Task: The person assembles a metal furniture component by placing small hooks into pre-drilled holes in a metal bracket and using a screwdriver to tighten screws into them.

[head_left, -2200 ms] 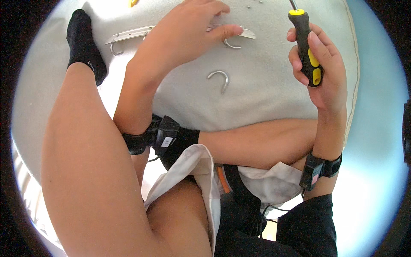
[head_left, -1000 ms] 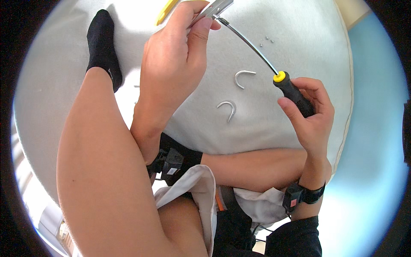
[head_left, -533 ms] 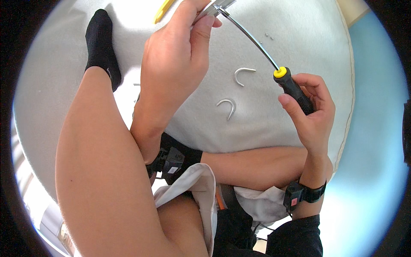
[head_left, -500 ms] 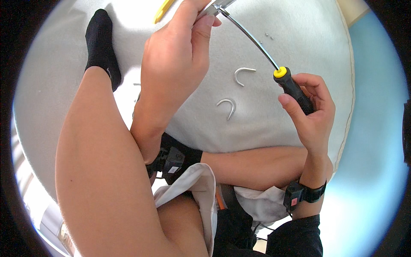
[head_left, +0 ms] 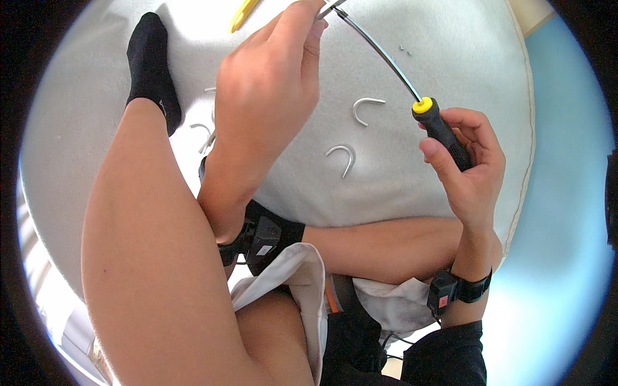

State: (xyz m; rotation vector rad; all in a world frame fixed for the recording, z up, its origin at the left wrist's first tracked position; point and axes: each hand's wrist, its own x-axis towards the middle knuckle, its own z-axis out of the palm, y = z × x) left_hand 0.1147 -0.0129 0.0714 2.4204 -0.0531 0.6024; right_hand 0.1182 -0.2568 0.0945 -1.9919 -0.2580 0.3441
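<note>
Near the top edge my left hand (head_left: 267, 90) is closed on a flat silvery metal piece (head_left: 329, 9), seen nearly edge-on and partly cut off by the picture's rim. My right hand (head_left: 476, 174) is wrapped loosely around the black handle of a screwdriver (head_left: 445, 136) with a yellow collar. Its long shaft slants up to the left, and the tip meets the metal piece. Between my hands, two curved metal hooks (head_left: 355, 110) lie on the pale cloth surface (head_left: 290, 186). A few tiny screws (head_left: 405, 50) rest beyond the shaft.
More curved metal hooks (head_left: 209, 134) lie left of my left wrist, partly hidden by it. A yellow tool or handle (head_left: 242, 17) is at the top edge. My bent legs flank the work area, with a black-socked foot (head_left: 149, 64) at far left. The cloth's seamed edge runs along the right.
My left hand has turned slightly and shifted the metal piece up, so it shows more edge-on. The screwdriver follows slightly. Hooks left of my wrist show more than before.
</note>
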